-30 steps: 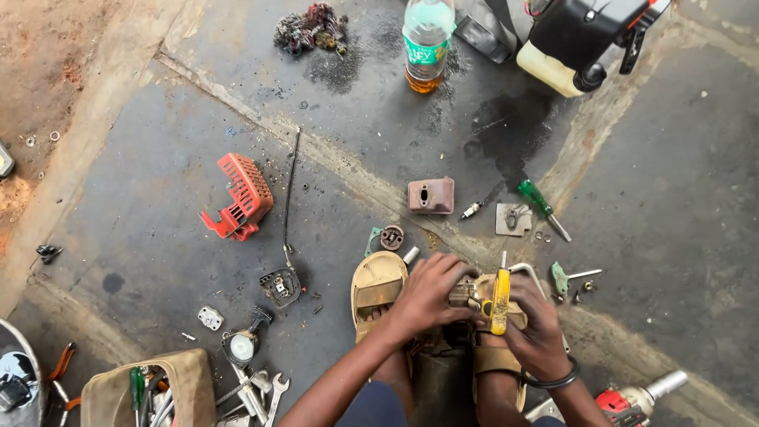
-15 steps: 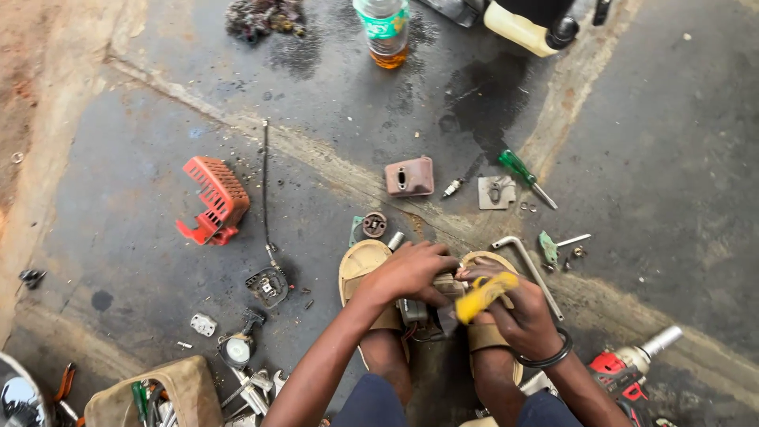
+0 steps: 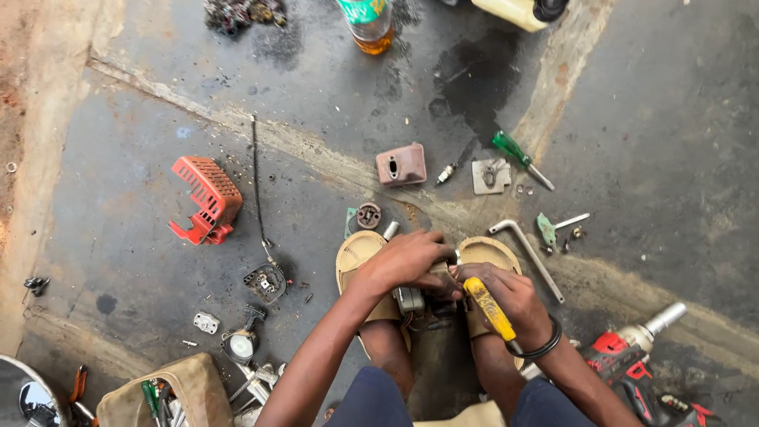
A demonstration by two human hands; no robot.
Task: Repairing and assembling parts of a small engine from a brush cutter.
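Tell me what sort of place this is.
Probably an informal outdoor repair spot for small engines: an oil-stained concrete floor, a red plastic engine cover lying loose, and a red cordless power tool beside scattered metal parts.

On the stained concrete floor [image 3: 680, 142] lie a red slotted cover [image 3: 204, 198]; a green-handled screwdriver [image 3: 518, 157]; a pinkish metal box [image 3: 401, 164]; a bent hex wrench [image 3: 526, 251]; a red power drill [image 3: 632, 360] at the lower right; an amber-filled bottle [image 3: 368, 22] up top.
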